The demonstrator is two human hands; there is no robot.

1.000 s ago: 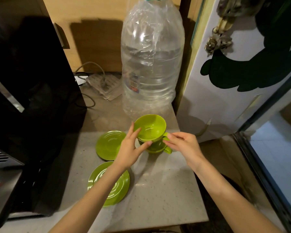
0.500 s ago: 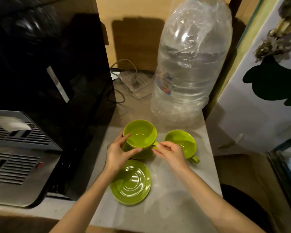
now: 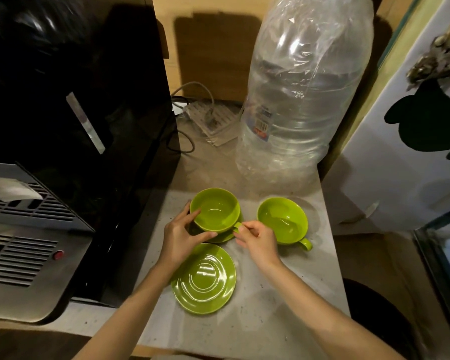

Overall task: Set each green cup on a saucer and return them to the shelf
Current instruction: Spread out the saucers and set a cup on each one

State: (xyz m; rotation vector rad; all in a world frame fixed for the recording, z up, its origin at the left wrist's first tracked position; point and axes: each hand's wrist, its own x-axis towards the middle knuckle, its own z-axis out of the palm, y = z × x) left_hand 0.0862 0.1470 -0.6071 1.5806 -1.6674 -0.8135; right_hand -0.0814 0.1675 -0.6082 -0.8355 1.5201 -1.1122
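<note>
A green cup (image 3: 215, 209) rests on a green saucer (image 3: 225, 237) on the grey counter (image 3: 270, 320); only the saucer's front rim shows. My left hand (image 3: 179, 239) cups that cup's left side, thumb and fingers around its wall. My right hand (image 3: 257, 241) pinches the cup's handle. A second green cup (image 3: 282, 220) stands to the right directly on the counter, handle pointing front right. An empty green saucer (image 3: 204, 279) lies nearer to me, below my hands.
A large clear water bottle (image 3: 304, 94) stands behind the cups. A black appliance (image 3: 76, 113) and a metal grille (image 3: 21, 245) fill the left. A power strip with cables (image 3: 208, 118) lies at the back. A white door (image 3: 405, 141) borders the right.
The held cup was lifted off the other cup, carried left and lowered onto the far saucer. The second cup stays on the counter. The camera view shifted left.
</note>
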